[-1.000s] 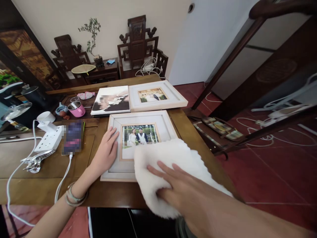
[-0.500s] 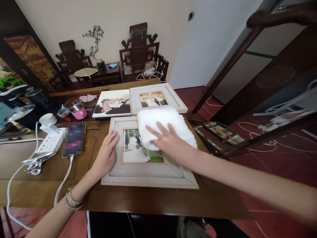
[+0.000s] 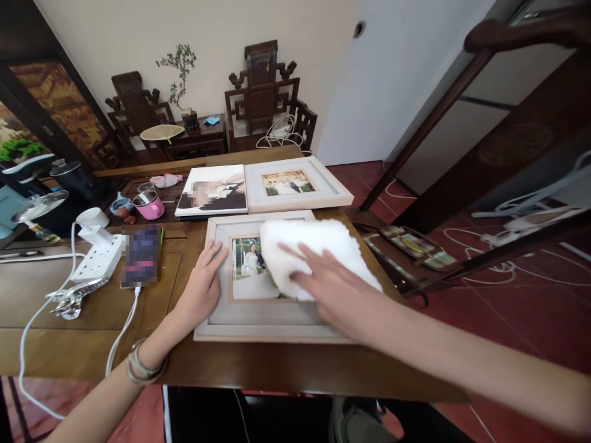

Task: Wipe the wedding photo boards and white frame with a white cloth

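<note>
A pale wooden picture frame (image 3: 272, 329) with a wedding photo lies flat on the table. My left hand (image 3: 203, 283) rests open on its left side, fingers stretched over the border. My right hand (image 3: 330, 277) has a white fluffy cloth (image 3: 323, 237) under its fingers, gripped and pressed against the right part of the frame. The cloth hides the right side of the photo and much of the right border. Behind it lie a second pale frame (image 3: 323, 198) with a photo and a white-edged photo panel (image 3: 217, 178).
On the left of the wooden table (image 3: 258, 366) are a phone (image 3: 142, 255) on a charging cable, a white power strip (image 3: 99, 258), a silver claw clip (image 3: 76, 298) and a pink mug (image 3: 150, 205). A dark wooden chair (image 3: 397, 246) stands to the right.
My right hand has slid the cloth toward me and to the right over the frame, covering more of the photo's lower right. My left hand stays on the left border.
</note>
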The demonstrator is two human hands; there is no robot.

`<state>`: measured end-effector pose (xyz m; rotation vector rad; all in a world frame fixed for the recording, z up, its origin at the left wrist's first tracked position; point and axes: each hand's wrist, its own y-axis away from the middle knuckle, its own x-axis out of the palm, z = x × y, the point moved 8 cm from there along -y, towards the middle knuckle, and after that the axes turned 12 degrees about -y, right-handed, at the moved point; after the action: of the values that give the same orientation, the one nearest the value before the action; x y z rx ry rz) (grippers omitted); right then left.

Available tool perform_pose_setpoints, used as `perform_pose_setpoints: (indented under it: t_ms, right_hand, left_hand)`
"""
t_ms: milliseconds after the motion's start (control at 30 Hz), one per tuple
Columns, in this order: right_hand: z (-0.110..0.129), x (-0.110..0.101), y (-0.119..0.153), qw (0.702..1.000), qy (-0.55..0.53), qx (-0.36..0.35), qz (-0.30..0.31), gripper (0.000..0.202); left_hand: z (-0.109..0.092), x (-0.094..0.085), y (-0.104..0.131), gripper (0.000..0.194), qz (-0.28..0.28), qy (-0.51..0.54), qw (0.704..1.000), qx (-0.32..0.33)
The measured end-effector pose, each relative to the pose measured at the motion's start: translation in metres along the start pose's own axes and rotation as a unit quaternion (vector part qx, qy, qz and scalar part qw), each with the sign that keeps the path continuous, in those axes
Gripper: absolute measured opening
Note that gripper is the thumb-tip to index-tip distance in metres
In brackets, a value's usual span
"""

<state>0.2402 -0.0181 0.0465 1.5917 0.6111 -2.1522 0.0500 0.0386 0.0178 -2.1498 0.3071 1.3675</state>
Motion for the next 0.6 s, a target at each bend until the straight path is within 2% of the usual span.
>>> perform_pose_setpoints:
  t_ms: [133,233,333,467,533,600]
  right_hand:
    - [-0.042,-0.01,-0.043,0.996,0.082,0.007,-0.032,0.058]
    - [-0.044,-0.002,-0.049,0.992,0.125,-0.012,-0.018,0.057]
    - [-0.018,0.009,-0.03,0.993,0.114,-0.015,0.008,0.047]
    - [0.032,0.021,0.015,0.998,0.052,0.002,0.039,0.024]
    - [0.053,0.026,0.034,0.999,0.012,-0.016,0.036,0.022]
    - [0.064,0.027,0.044,0.998,-0.028,-0.042,0.03,0.026]
  left_hand:
    - [0.0,0.001,-0.001,0.05,-0.002,0.006,1.0,-0.007]
    - [0.0,0.001,-0.003,0.045,0.005,-0.008,1.0,-0.023]
    - [-0.002,0.0,-0.004,0.043,0.002,-0.018,1.0,-0.021]
    - [-0.003,0.001,-0.005,0.042,0.002,-0.026,0.999,-0.022]
    - [-0.002,0.002,-0.005,0.042,0.0,-0.027,0.999,-0.022]
    - [-0.002,0.002,-0.005,0.042,-0.005,-0.029,0.999,-0.019]
